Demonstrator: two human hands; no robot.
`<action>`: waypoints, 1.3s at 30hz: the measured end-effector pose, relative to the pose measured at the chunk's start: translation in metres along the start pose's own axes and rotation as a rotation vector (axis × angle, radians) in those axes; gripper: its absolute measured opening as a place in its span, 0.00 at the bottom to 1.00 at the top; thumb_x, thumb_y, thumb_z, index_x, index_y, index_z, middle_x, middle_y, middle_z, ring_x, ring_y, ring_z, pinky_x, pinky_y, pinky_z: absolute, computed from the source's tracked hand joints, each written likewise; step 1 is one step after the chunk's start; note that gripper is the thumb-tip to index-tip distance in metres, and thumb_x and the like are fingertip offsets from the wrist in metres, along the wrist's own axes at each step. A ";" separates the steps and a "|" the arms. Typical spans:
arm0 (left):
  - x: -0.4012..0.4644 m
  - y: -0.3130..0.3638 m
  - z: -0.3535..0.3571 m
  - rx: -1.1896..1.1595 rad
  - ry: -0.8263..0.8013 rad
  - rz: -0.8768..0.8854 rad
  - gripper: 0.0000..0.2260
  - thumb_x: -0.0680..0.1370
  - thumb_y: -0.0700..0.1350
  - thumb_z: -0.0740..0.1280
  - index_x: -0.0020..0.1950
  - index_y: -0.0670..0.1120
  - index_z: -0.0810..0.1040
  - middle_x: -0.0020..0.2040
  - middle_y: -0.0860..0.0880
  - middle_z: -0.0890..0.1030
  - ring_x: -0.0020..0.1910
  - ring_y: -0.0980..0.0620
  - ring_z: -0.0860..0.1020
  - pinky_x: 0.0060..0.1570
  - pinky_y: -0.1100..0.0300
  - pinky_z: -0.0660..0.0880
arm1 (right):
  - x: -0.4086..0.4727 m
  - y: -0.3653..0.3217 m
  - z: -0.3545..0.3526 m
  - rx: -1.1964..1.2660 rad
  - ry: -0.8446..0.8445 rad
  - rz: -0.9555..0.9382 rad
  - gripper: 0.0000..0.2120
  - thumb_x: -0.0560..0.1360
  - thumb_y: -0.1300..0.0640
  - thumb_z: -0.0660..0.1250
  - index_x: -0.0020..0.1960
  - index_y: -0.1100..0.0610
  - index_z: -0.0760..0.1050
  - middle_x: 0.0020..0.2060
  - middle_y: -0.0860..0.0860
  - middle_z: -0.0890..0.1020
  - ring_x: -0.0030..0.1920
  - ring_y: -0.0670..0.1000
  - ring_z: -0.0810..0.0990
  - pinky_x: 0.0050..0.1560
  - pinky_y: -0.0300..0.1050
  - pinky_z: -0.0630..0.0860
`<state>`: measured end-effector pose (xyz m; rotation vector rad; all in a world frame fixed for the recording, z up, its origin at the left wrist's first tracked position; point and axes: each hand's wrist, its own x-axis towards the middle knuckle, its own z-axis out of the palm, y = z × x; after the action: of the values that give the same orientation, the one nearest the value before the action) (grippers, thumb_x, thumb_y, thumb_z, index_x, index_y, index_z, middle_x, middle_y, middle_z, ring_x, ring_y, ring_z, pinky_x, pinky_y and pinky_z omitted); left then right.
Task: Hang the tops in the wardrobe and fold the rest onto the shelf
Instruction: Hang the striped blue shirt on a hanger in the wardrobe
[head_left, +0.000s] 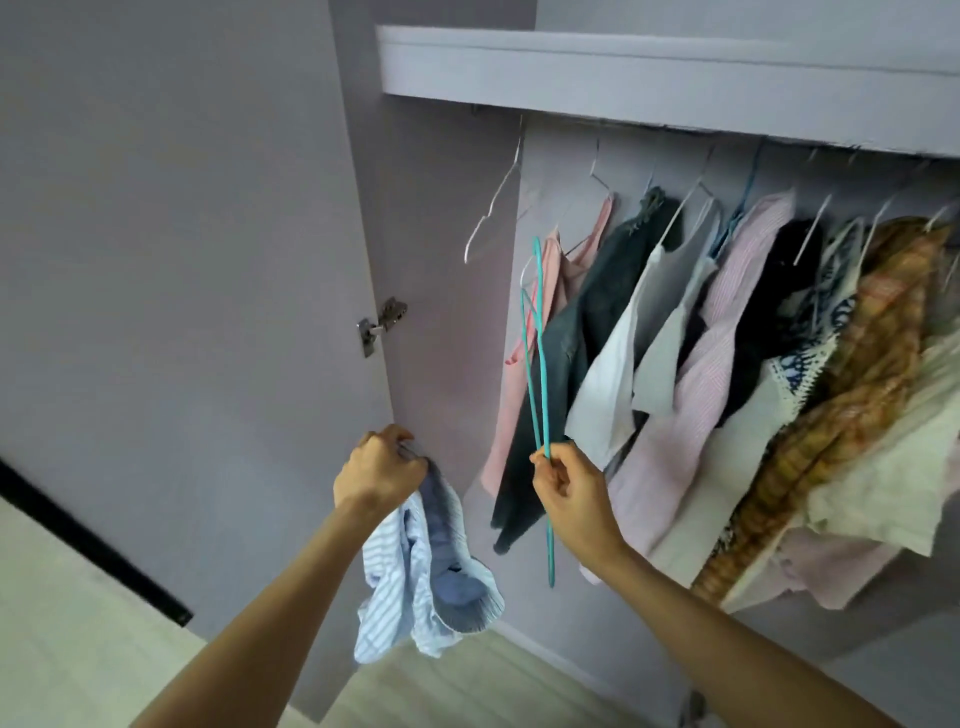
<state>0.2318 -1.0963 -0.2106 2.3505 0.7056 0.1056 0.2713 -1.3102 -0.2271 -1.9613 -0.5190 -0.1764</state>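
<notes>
My left hand (379, 465) grips a bunched blue-and-white striped top (421, 582) that hangs below it, in front of the open wardrobe. My right hand (569, 493) pinches a thin teal hanger (540, 374) near its lower part; the hanger stands almost upright with its hook at the top, in front of the hanging clothes. The hanger is off the rail. The two hands are apart, the top left of the hanger.
A rail under the lilac shelf (649, 73) carries several hung garments (727, 364), packed from the middle to the right. An empty white wire hanger (493, 208) hangs at the rail's left end. The open door (182, 260) stands at the left, its hinge (382, 325) beside my left hand.
</notes>
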 end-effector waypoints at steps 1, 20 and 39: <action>-0.005 -0.001 0.002 -0.007 0.004 -0.003 0.14 0.73 0.45 0.65 0.58 0.50 0.77 0.56 0.45 0.79 0.54 0.40 0.76 0.52 0.52 0.74 | -0.010 -0.001 -0.003 -0.009 -0.001 -0.025 0.03 0.76 0.69 0.63 0.44 0.70 0.73 0.35 0.67 0.75 0.33 0.58 0.73 0.37 0.47 0.75; -0.026 -0.025 -0.011 -0.174 -0.034 -0.011 0.11 0.75 0.52 0.65 0.57 0.52 0.77 0.47 0.50 0.78 0.51 0.45 0.76 0.52 0.56 0.72 | -0.020 0.000 -0.001 0.227 0.257 0.272 0.11 0.75 0.55 0.68 0.39 0.60 0.72 0.33 0.53 0.75 0.34 0.47 0.74 0.37 0.40 0.75; -0.027 -0.027 -0.035 -0.256 -0.198 0.040 0.08 0.78 0.49 0.64 0.54 0.47 0.75 0.48 0.50 0.77 0.50 0.49 0.75 0.48 0.60 0.68 | 0.025 -0.079 0.007 0.929 0.594 0.593 0.25 0.80 0.45 0.56 0.26 0.53 0.61 0.19 0.47 0.66 0.19 0.43 0.65 0.24 0.33 0.68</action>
<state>0.1876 -1.0722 -0.1975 2.0955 0.5160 -0.0195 0.2587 -1.2692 -0.1564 -0.9979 0.3473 -0.1004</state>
